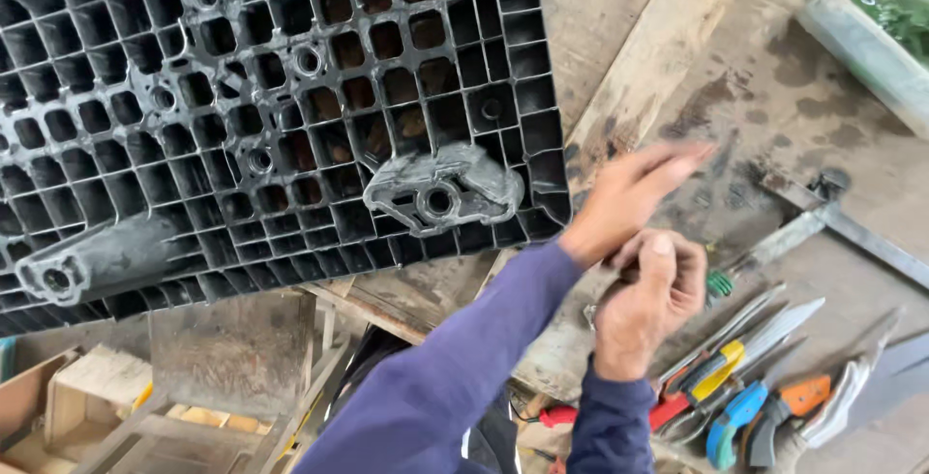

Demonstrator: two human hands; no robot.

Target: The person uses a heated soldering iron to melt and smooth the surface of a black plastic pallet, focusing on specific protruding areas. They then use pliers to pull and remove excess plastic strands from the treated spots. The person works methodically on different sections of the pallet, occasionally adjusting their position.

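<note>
A head-worn camera looked down on a worn wooden workbench (pixel 619 10). The right hand (pixel 646 302), in a blue sleeve, was curled closed around a small grey piece (pixel 602 285), thumb pressed on top; what the piece was could not be told. The left hand (pixel 629 198) crossed just above it, fingers stretched flat and blurred, palm down over the bench, seemingly holding nothing. Judged from this, the work went best with the right grip kept firm and the left fingers kept off the nearby blades. A black plastic grid panel (pixel 242 116) lay to the left, overhanging the bench edge. Pliers and cutters with red, yellow, blue and orange handles (pixel 740 392) lay just right of the hands. A pale tub (pixel 852 34) sat at the far corner
</note>
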